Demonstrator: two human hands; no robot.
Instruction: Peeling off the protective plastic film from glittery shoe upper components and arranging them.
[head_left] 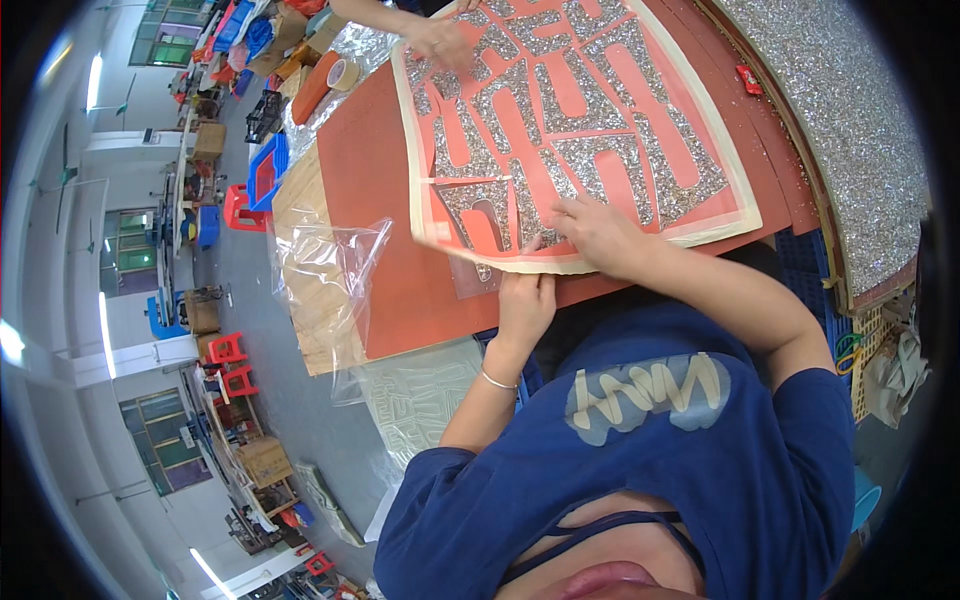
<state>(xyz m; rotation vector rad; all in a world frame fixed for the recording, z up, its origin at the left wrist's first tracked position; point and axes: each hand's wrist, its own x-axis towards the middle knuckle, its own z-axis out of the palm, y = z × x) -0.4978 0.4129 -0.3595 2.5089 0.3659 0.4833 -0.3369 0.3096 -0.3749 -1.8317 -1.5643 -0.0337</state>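
Note:
A large salmon-pink sheet [530,180] lies before me, covered with silvery glitter panels [590,165] and edged with cream tape [722,165]. At its near edge my left hand [527,300] is closed on the taped border, fingers mostly below and thumb tip above. My right hand [600,235] rests on the near part of the sheet, fingertips bent and drawn together over a pink strip. Anything between them is too small to make out. Across the sheet, another person's hand [440,42], blurred, is over the far left corner.
Reddish-brown boards [370,200] lie under the sheet. Clear plastic film [335,265] hangs over a wooden board at left. A tape roll [343,74] is at the far left. A glitter-covered panel [850,120] stands at right, near a yellow basket [872,345]. Red stools [228,348] stand on the floor.

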